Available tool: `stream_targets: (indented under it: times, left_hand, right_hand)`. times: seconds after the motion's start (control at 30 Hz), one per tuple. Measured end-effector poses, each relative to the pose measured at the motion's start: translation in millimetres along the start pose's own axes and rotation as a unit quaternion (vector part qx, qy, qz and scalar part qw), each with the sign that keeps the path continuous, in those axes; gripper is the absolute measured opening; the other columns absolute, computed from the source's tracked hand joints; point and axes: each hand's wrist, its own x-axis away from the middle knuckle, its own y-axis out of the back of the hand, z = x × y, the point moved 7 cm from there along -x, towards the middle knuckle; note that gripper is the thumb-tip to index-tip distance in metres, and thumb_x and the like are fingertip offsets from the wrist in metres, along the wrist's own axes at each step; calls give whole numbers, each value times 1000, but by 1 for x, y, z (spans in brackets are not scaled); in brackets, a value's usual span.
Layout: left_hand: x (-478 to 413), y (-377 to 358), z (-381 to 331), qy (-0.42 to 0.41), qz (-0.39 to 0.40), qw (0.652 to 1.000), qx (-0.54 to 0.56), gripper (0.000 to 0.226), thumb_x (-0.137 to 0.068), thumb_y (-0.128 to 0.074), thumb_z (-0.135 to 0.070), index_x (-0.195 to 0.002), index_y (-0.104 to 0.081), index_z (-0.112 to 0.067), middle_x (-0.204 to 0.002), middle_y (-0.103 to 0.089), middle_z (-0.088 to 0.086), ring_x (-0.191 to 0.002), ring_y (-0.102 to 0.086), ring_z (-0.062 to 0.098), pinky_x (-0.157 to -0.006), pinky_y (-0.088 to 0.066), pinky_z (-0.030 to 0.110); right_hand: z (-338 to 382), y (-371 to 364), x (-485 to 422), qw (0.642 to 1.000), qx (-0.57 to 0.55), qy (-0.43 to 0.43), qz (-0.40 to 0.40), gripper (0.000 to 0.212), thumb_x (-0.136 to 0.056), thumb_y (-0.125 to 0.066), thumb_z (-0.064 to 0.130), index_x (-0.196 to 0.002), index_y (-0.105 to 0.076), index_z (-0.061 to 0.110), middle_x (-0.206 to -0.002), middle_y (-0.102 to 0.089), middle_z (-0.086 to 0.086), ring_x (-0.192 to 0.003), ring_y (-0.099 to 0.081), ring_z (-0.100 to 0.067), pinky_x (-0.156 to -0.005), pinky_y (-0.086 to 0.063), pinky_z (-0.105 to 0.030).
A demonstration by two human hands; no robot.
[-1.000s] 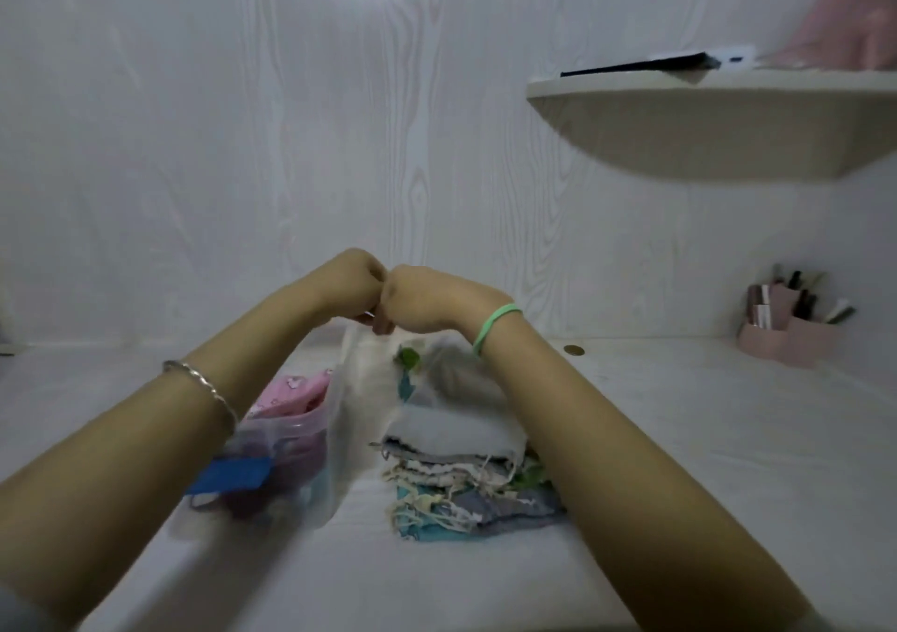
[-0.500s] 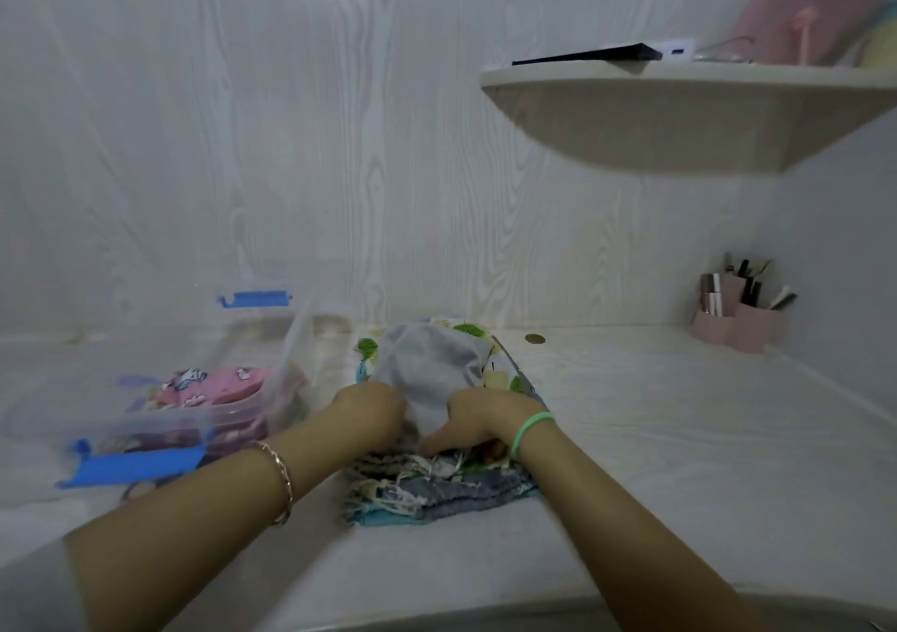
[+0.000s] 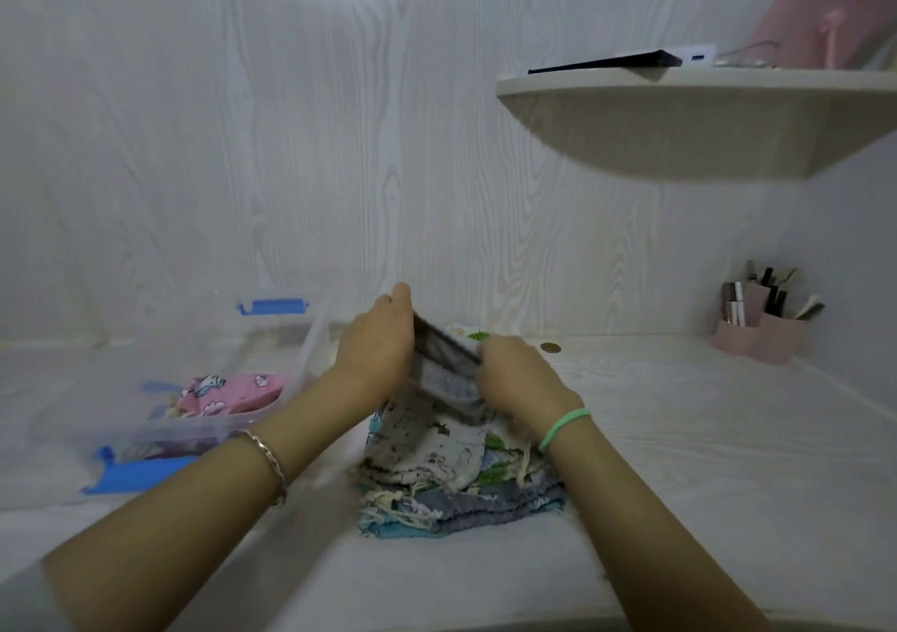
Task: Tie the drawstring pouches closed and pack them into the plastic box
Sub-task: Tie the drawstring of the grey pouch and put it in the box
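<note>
At left stands a clear plastic box with blue latches (image 3: 303, 355). At centre lies a stack of printed fabric pouches (image 3: 451, 476). Above it, a grey cloth pouch (image 3: 444, 364) is gripped at opposite edges by left hand (image 3: 373, 350) and right hand (image 3: 519, 379). Advice: find both cords before knotting.

I count one plastic box (image 3: 307, 355), with two blue latches on it: one on its far rim (image 3: 272, 306) and one at its near end (image 3: 141, 473). Inside it I can see one pink pouch (image 3: 233, 391); I can't tell whether more lie beneath. Just right of the box is one pile of pouches (image 3: 461, 476), too tangled for me to number. Over that pile are two hands, the left hand (image 3: 376, 345) and the right hand (image 3: 522, 379), gripping one gray pouch (image 3: 444, 359) between them. Farther right of the box I count one coin (image 3: 551, 348), one pink organizer (image 3: 757, 335) and one shelf (image 3: 679, 122).
</note>
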Motion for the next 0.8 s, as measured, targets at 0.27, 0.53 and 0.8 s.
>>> stream_targets:
  times: [0.27, 0.53, 0.8]
  left_hand:
    - [-21, 56, 8, -30, -146, 983, 106, 26, -103, -34, -20, -92, -54, -10, -85, -57, 6, -76, -55, 25, -67, -44, 36]
    - [-8, 57, 21, -50, -111, 988, -91, 11, -98, -45, -22, -91, -46, -14, -84, -49, 3, -63, -44, 21, -56, -32, 33]
    - [-10, 58, 55, -63, 19, 996, 64, 67, -84, -37, -67, -59, -54, -7, -51, -43, 4, -49, -40, 17, -50, -31, 27]
  right_hand:
    - [-13, 56, -9, 888, -384, 67, -243, 26, -94, -45, 6, -70, -53, -1, -62, -48, -8, -55, -47, -19, -52, -33, -28]
    - [-3, 45, -18, 909, -336, 110, -222, 34, -101, -42, 22, -68, -47, 14, -63, -46, 2, -58, -42, -12, -55, -31, -31]
    - [-30, 28, -20, 932, -328, 134, -77, 64, -87, -56, 57, -49, -42, 8, -51, -34, -7, -49, -32, -15, -54, -28, -24]
